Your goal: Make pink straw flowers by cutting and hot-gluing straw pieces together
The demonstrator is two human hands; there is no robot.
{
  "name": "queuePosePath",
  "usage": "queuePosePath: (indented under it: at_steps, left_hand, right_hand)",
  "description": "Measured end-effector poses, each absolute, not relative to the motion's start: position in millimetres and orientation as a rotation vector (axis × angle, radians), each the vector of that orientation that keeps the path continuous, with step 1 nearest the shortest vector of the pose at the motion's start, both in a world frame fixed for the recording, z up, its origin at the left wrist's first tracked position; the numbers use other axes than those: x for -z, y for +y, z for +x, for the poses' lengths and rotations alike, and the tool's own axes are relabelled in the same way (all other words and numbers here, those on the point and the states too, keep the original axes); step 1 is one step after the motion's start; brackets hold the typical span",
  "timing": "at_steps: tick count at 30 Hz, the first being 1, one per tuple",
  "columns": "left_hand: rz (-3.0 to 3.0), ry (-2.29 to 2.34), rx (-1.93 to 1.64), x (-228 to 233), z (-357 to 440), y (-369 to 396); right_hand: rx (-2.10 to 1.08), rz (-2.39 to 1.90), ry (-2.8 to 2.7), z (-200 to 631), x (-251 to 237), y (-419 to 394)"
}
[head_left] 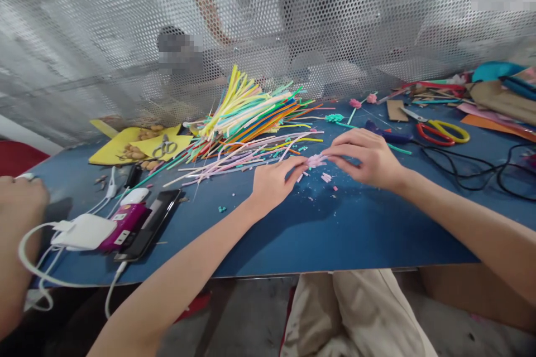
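Between my two hands, low over the blue tabletop, is a small pale pink flower-like piece (316,162). My left hand (274,181) pinches its left side between thumb and fingertips. From the right, my right hand (364,159) pinches the other side with thumb and index finger. Just below lie short pink cut bits (326,178) and fine crumbs. Behind my left hand, loose long pink and lilac strips (226,162) spread across the table. Beyond them sits a large bundle of coloured strips (255,109). A teal flower-like piece (334,117) lies behind my right hand.
At right are a dark blue glue gun (387,133), red-and-yellow-handled scissors (439,129) and a black cord (452,164). At left are a phone (153,226), white charger (86,231), grey scissors (164,146) and another person's arm (19,234). A perforated metal screen (326,22) borders the back.
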State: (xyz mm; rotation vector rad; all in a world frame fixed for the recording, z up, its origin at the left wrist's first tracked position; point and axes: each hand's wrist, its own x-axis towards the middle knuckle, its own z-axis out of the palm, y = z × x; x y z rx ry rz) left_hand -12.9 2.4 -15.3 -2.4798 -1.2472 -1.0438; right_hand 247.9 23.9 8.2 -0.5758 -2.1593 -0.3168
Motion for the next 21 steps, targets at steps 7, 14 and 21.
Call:
queuePosePath:
  at_steps: [7, 14, 21]
  left_hand:
    - [-2.482, -1.263, 1.025, 16.8, -11.8, 2.0]
    - [-2.485, -1.242, 1.045, 15.8, -11.3, 1.3]
    - [-2.484, -1.236, 1.079, 15.8, -10.4, 1.1]
  right_hand:
    - [0.32, -0.582, -2.163, 244.3, -2.6, 23.9]
    - [0.321, -0.586, -2.178, 244.4, -1.0, 24.8]
    - [0.352, -0.615, -2.158, 242.0, 0.1, 24.3]
